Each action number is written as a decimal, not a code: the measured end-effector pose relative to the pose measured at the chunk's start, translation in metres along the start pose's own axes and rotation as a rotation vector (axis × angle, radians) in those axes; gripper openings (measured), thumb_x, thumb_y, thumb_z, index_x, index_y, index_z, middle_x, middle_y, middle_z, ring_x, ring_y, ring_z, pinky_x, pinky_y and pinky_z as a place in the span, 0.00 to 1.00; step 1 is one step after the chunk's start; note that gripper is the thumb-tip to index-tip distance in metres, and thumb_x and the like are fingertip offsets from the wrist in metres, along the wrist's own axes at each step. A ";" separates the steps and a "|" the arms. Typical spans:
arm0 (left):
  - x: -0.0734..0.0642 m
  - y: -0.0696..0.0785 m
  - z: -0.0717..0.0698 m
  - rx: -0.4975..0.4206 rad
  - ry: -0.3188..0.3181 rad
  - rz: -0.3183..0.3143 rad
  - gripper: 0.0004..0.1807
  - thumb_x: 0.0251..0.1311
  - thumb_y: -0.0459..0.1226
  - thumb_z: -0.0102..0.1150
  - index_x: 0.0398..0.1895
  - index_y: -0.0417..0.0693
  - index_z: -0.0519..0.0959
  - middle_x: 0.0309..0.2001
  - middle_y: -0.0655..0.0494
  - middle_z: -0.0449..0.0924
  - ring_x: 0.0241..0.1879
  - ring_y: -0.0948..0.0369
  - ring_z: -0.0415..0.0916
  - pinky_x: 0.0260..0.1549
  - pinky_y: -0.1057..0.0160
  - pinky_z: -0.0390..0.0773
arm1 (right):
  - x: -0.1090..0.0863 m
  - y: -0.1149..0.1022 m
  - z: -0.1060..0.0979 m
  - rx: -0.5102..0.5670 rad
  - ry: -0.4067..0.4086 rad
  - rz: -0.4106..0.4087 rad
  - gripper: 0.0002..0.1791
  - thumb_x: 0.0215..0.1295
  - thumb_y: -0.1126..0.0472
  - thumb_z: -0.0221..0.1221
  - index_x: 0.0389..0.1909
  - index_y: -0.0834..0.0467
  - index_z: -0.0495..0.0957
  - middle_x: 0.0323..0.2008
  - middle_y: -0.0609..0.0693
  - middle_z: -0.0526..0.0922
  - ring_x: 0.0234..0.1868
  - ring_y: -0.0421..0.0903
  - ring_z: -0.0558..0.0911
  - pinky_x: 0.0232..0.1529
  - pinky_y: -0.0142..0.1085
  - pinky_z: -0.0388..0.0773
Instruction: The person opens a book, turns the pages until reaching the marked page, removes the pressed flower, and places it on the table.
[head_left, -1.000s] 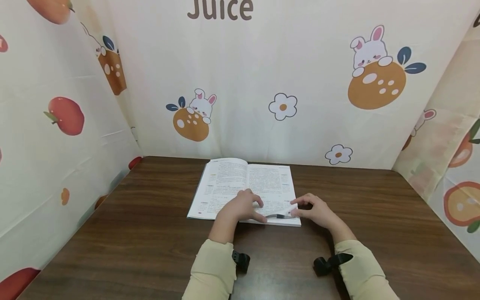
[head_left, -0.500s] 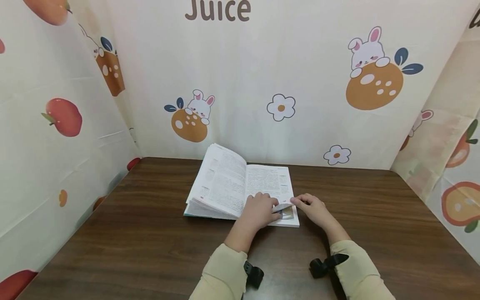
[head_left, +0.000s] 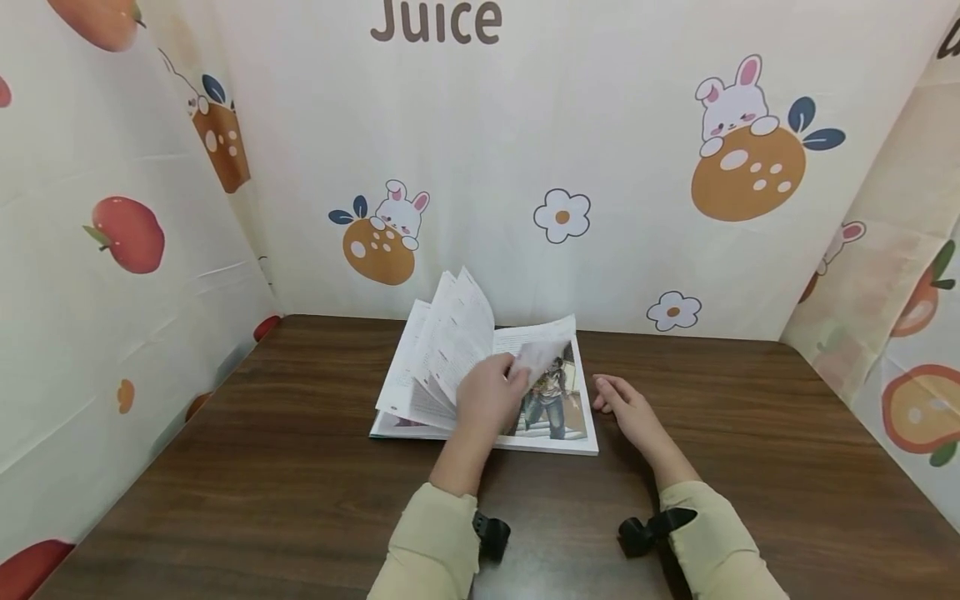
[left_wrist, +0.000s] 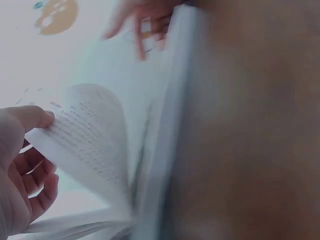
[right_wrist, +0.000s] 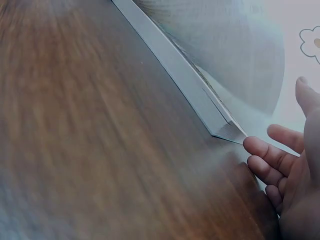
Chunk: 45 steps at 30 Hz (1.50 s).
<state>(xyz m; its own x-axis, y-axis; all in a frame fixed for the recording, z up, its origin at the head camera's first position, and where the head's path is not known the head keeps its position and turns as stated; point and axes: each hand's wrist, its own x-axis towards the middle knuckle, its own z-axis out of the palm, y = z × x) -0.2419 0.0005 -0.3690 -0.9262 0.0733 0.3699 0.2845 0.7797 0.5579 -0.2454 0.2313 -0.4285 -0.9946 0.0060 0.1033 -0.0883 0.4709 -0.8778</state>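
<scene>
An open book (head_left: pixel 551 417) lies on the wooden table, and a colour picture of a figure in jeans fills part of its right side. My left hand (head_left: pixel 487 396) pinches a lifted page (left_wrist: pixel 87 135) between thumb and fingers, and that page bends over the book. Several other leaves (head_left: pixel 453 333) stand fanned up on the left side. Just off the book's right edge is my right hand (head_left: pixel 628 417), its fingers loosely curled and holding nothing. In the right wrist view its fingertips (right_wrist: pixel 255 146) are close to the book's corner; whether they touch it cannot be told.
Dark brown tabletop (head_left: pixel 247 467) surrounds the book. Behind it hangs a pale curtain (head_left: pixel 480 250) printed with rabbits, fruit and flowers, with more printed cloth at both sides. A black wrist camera (head_left: pixel 491 537) is strapped to each sleeve.
From the book's lower right corner, my left hand has moved up and left with the page, uncovering the picture. My right hand has let go of the page corner. More left leaves have risen.
</scene>
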 end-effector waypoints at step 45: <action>-0.015 -0.137 -0.085 -0.082 -0.396 -0.619 0.08 0.55 0.37 0.61 0.30 0.40 0.76 0.31 0.47 0.72 0.33 0.54 0.68 0.28 0.60 0.67 | 0.000 0.003 0.002 -0.057 -0.016 0.100 0.26 0.67 0.46 0.50 0.54 0.63 0.71 0.37 0.54 0.79 0.41 0.48 0.76 0.42 0.39 0.71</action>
<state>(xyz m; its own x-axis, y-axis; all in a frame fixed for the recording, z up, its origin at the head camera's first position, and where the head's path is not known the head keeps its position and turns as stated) -0.2461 -0.1604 -0.3879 -0.9386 -0.1341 -0.3180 -0.3163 0.7031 0.6369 -0.2461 0.2311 -0.4316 -0.9991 0.0417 0.0083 0.0145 0.5180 -0.8553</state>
